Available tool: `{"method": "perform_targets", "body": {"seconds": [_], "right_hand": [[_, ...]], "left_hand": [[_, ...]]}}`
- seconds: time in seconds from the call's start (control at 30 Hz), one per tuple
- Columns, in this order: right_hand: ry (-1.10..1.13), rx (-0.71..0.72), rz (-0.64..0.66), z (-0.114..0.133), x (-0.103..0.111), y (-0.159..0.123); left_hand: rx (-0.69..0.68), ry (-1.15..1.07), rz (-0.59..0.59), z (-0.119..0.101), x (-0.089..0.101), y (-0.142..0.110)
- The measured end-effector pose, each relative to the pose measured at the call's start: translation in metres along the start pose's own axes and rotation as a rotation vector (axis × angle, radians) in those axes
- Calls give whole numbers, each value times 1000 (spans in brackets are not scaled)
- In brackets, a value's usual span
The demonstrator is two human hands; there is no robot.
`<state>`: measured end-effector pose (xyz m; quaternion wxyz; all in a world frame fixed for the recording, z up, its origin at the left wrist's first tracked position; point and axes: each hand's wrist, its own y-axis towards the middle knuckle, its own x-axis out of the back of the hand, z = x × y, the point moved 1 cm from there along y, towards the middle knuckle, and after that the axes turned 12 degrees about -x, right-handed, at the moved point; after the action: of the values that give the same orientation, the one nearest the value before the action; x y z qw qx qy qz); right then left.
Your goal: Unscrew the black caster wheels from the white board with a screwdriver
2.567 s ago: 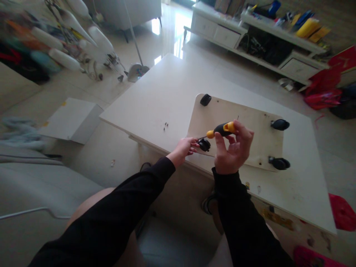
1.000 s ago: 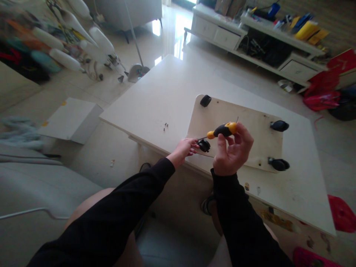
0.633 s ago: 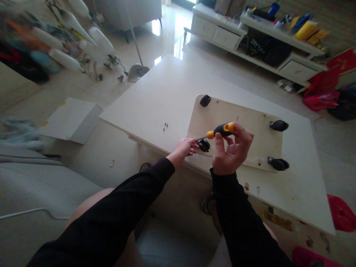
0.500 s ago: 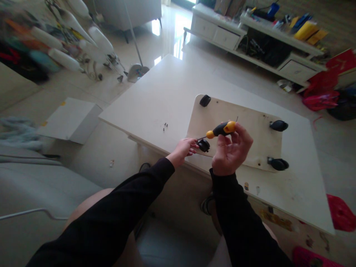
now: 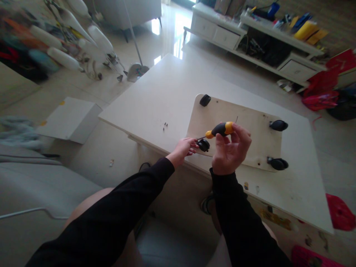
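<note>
My right hand is closed around the yellow and black handle of a screwdriver, which points left and slightly down. Its tip reaches the fingertips of my left hand. Those fingers are closed at the left side of a black caster wheel, at the near left corner of a pale board; any screw between them is hidden. Other black casters stand at the remaining corners: far left, far right and near right.
Several small dark screws lie on the white table, left of the board. A white box is on the floor at left. A cabinet laden with items stands behind the table. Red bags sit at right.
My right hand and the screwdriver handle have shifted very slightly left. My left hand, the board and the casters stay in place.
</note>
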<state>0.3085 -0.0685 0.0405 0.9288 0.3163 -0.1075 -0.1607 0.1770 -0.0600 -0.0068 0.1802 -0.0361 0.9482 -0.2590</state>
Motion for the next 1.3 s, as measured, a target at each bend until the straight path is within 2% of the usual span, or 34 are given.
{"method": "perform_targets", "body": {"seconds": [0.17,0.7,0.9,1.17,1.3], "right_hand": [[22,-53,-20,0,-2,-1],[-47,-32,21,1,0,-1],[-93,-8,-48,-2,2,0],[-21,-54,58,1,-2,-4],[-77,-2,28,-1,0,-1]], "left_hand": [[-23,-10,1,4,0,2],[2,-19,2,-1,0,-1],[-2,-18,2,-1,0,-1],[-2,1,18,0,0,-1],[-3,12,10,1,0,-2]]}}
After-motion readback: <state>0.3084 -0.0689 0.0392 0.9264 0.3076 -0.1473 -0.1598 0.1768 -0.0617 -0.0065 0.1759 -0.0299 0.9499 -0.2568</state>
